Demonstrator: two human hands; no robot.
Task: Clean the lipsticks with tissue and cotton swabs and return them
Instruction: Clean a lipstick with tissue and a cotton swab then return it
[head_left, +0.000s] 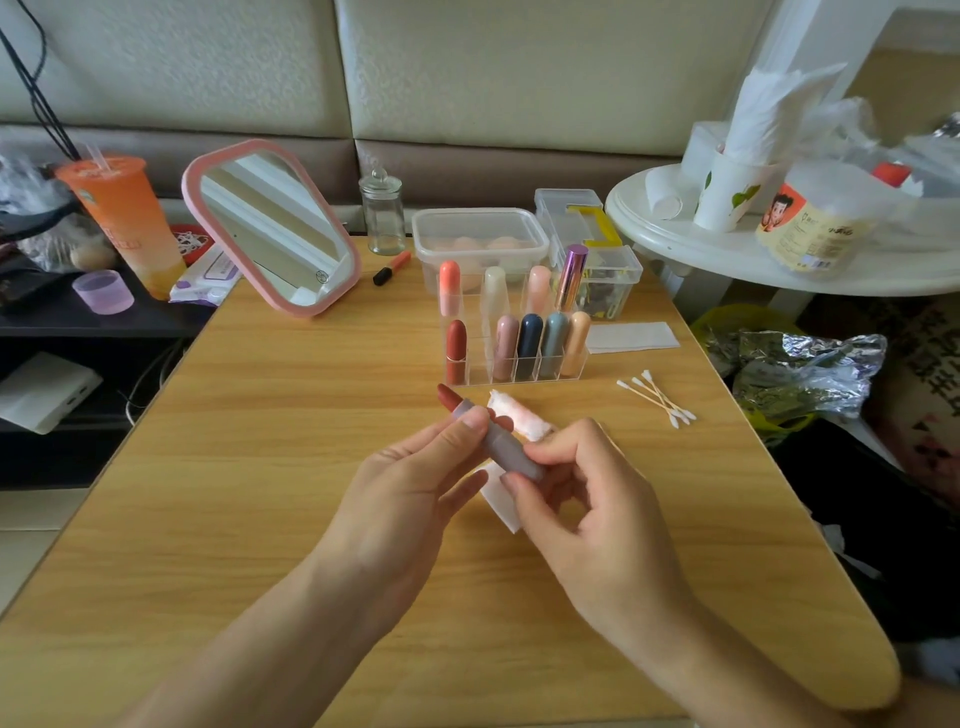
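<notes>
Two hands hold one uncapped lipstick (493, 436) above mid-table: the left hand (415, 478) pinches its upper tube, the right hand (587, 499) its base (probably twisting). Cleaning seems under way. Next comes wiping, with the stained tissue (519, 415) at one o'clock or the cotton swabs (657, 397) at two.

We see a tilted pink mirror (270, 228) on the worktop (311, 415), between an orange drink (122, 218) and a glass jar (383, 213).
</notes>
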